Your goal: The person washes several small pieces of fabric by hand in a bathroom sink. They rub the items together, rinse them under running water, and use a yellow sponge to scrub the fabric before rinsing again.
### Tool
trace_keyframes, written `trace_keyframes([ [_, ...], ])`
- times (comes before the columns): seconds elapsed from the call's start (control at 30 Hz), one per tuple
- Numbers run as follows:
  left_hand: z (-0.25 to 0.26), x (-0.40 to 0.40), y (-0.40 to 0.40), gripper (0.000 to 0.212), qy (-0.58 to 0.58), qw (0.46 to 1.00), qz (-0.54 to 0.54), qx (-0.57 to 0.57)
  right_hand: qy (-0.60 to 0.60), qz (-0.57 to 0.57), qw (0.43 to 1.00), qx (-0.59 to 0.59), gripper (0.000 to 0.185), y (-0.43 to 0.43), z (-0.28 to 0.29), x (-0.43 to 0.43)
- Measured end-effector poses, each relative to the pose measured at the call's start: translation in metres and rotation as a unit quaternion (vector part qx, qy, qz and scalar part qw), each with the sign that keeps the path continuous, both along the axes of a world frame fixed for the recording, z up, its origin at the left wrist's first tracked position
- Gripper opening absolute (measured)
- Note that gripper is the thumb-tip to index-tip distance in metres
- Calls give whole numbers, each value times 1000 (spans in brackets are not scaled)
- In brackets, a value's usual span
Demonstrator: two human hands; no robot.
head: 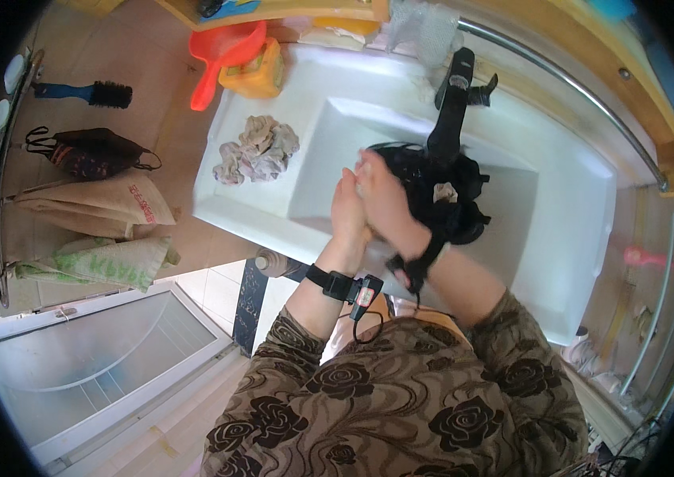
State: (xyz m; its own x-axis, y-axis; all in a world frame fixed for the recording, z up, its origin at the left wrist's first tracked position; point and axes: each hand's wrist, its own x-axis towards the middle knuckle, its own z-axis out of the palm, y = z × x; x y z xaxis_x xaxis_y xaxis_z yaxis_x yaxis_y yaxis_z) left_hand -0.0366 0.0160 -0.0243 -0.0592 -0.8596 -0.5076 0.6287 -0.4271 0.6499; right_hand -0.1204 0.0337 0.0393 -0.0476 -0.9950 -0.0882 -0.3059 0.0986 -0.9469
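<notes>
My left hand (349,208) and my right hand (387,200) are pressed together over the basin of a white sink (241,211). The right one is blurred. Something whitish shows between the fingers, too small to tell; whether either hand grips it is unclear. Close on their right, dark wet cloth (459,220) lies in the basin beneath a black faucet (448,119), with a small pale piece (445,192) on it. Crumpled pale, patterned cloth pieces (259,149) lie on the sink's left ledge. Each wrist wears a black strap with a small device.
An orange-yellow container (253,74) and a red plastic scoop (229,47) stand at the sink's upper left corner. A blue-handled hairbrush (83,93), a dark face mask (95,154) and towels (98,206) hang on the left. A metal rail (569,83) runs behind the sink.
</notes>
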Motion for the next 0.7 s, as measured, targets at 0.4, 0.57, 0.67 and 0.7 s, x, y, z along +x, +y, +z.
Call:
trace_keyframes([
  [0.4, 8, -11, 10, 41, -342, 931, -126, -37, -135, -98, 982, 91, 46, -14, -31, -3],
  [0.57, 7, -18, -4, 47, -60, 997, 28, 43, -108, -184, 966, 150, 49, 18, -39, -1],
  [0.67, 10, -23, -4, 41, -29, 997, 52, 50, -389, -51, 886, 247, 51, 18, -36, -31],
  [0.7, 11, -22, -4, 35, -16, 996, 51, 73, -292, 6, 916, 276, 50, 13, -35, -46],
])
